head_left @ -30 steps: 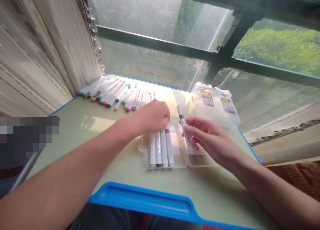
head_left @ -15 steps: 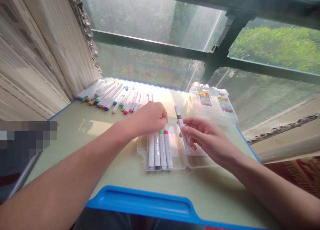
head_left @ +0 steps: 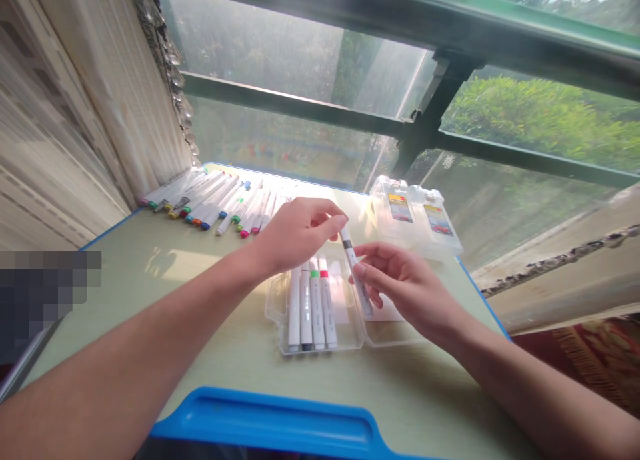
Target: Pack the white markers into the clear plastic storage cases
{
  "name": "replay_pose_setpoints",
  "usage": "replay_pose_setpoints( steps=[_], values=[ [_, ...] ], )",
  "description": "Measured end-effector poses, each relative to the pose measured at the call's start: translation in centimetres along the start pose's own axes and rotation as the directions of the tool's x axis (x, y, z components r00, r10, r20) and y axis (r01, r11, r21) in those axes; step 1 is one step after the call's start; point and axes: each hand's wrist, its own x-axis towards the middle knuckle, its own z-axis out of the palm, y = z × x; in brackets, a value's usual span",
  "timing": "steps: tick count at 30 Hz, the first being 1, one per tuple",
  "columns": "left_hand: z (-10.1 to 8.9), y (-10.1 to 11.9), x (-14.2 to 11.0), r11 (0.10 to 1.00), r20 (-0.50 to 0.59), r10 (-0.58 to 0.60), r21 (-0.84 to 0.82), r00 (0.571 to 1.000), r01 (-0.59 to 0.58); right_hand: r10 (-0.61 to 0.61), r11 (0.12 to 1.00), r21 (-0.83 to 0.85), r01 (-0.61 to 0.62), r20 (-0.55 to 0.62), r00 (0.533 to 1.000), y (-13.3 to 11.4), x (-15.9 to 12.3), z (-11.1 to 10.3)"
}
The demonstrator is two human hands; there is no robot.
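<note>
White marker [head_left: 365,300] is slanting above the open case [head_left: 345,337]: I'm pinching its far tip with the left hand [head_left: 293,237], thumb and forefinger nearly together, while the right hand [head_left: 407,273] is gripping its barrel, fingers half curled, likely steadying it. Four markers [head_left: 317,313] are lying nearer, aligned snugly; loose markers [head_left: 207,203] are fanning far left, clear cases [head_left: 393,228] standing far right.

Both hands [head_left: 300,233] raised, fingers bent inward
</note>
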Motion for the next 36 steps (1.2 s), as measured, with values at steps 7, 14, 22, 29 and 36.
replay_pose_setpoints(
  steps=[7,14,22,29,36],
  values=[
    [0.1,-0.1,0.2,0.987,0.044,-0.09,-0.132,0.995,0.095,-0.012,1.0,0.02,0.011,0.016,1.0,-0.1,-0.2,-0.1],
    [0.3,-0.5,0.2,0.982,0.091,-0.099,-0.151,0.991,0.112,0.011,0.995,-0.096,-0.006,0.059,0.998,-0.1,-0.6,0.0],
    [0.4,-1.3,0.4,0.983,0.101,-0.125,-0.118,0.987,0.137,-0.257,0.821,-0.497,0.283,0.122,0.959,-1.1,-1.6,-0.5],
    [0.5,-1.3,0.3,0.988,0.109,-0.13,-0.067,0.986,0.137,-0.266,0.693,-0.599,0.402,0.306,0.914,-1.3,-1.6,-0.4],
    [0.7,-1.4,0.2,0.994,0.145,-0.111,0.029,0.983,0.108,-0.224,0.688,-0.606,0.399,0.346,0.911,-1.1,-1.8,-0.2]
  ],
)
